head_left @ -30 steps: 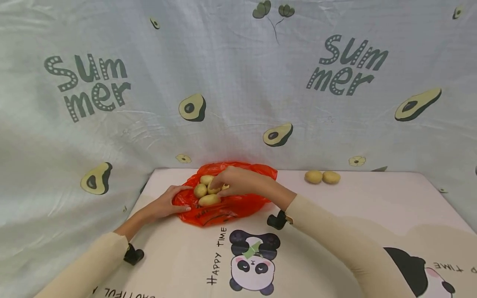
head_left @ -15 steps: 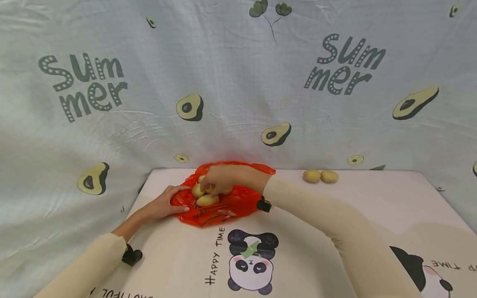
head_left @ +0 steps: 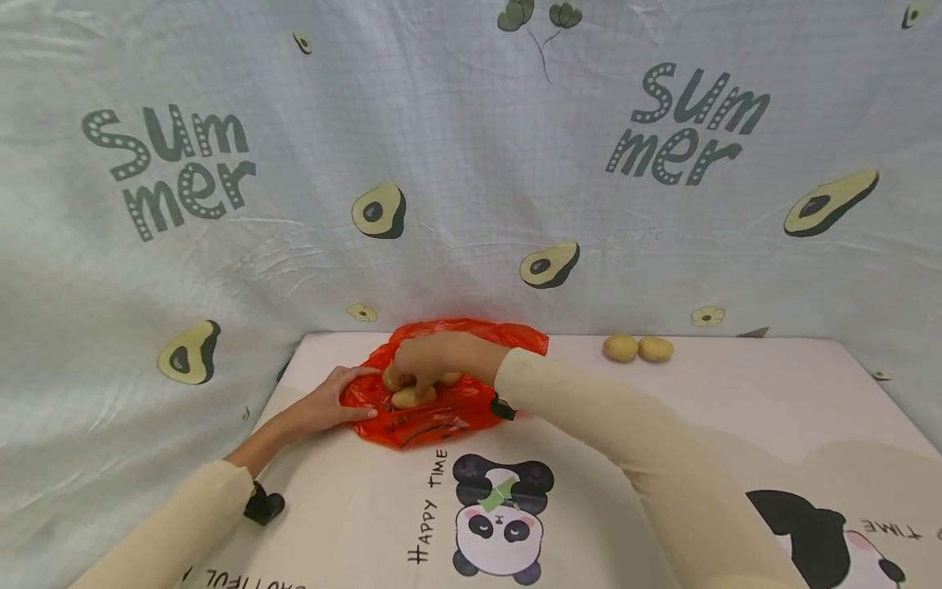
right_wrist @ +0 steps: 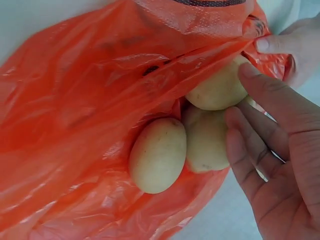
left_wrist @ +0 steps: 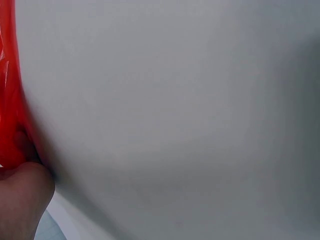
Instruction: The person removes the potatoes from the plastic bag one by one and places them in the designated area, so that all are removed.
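Observation:
A crumpled red plastic bag (head_left: 456, 413) lies on the table, with several yellow potatoes (right_wrist: 158, 155) on and in it. At its left edge, my left hand (head_left: 334, 401) grips the plastic, thumb in front and fingers behind. The left wrist view catches only part of this hand beside the red film. My right hand (head_left: 423, 360) reaches over the bag from the right. Its thumb and curled fingers touch an upper potato (right_wrist: 217, 87), while a lower potato (right_wrist: 206, 140) lies against the fingertips. The hand partly hides the potatoes beneath it.
Two potatoes (head_left: 638, 348) sit side by side at the table's back edge, right of the bag. A printed cloth (head_left: 456, 164) hangs behind the table (head_left: 353, 507), whose cover has panda prints. My right forearm crosses above the table's middle.
My right hand has moved left over the potatoes, covering more of them. My left hand keeps its grip on the bag's left edge. The two potatoes at the back stay put.

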Available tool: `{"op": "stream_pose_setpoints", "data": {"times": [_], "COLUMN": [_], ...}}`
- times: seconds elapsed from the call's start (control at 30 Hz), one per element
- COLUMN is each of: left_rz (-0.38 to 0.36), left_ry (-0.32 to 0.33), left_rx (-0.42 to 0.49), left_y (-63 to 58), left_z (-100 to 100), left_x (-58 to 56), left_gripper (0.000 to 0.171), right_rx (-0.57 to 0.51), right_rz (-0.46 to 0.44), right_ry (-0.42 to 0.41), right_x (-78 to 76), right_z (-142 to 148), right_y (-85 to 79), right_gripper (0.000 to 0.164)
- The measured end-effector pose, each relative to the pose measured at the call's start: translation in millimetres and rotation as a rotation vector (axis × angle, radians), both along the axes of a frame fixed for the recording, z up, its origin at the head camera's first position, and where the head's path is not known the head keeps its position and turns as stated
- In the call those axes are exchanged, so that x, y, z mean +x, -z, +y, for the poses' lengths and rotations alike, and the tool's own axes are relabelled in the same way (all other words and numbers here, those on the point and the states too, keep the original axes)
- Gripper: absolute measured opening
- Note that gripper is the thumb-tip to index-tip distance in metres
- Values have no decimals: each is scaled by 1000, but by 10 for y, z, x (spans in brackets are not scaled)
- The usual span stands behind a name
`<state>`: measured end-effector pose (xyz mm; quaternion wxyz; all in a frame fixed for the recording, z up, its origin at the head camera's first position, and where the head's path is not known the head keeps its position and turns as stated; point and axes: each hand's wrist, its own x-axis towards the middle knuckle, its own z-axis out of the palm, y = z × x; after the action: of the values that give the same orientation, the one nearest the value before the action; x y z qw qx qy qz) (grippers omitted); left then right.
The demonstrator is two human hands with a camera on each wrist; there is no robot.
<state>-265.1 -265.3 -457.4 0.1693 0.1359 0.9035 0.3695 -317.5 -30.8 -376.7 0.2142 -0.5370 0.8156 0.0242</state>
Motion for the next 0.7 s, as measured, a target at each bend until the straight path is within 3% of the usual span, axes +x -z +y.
{"op": "stream_pose_setpoints", "data": {"times": [0.17, 0.37, 0.7], "left_rz": [-15, -23, -5], "left_ry": [1, -3, -5], "left_rx": [0, 3, 7], "left_y": [17, 24, -9], "left_z": [10, 17, 3], "left_x": [-13, -21, 2], "left_gripper": [74, 74, 74], "right_rx": [76, 89, -29], "right_rz": [22, 20, -34], "right_ry": [-4, 22, -7], "right_x": [15, -3, -31], "right_z": [-45, -37, 23], "right_y": [39, 61, 1], "right_gripper": [13, 28, 29]}}
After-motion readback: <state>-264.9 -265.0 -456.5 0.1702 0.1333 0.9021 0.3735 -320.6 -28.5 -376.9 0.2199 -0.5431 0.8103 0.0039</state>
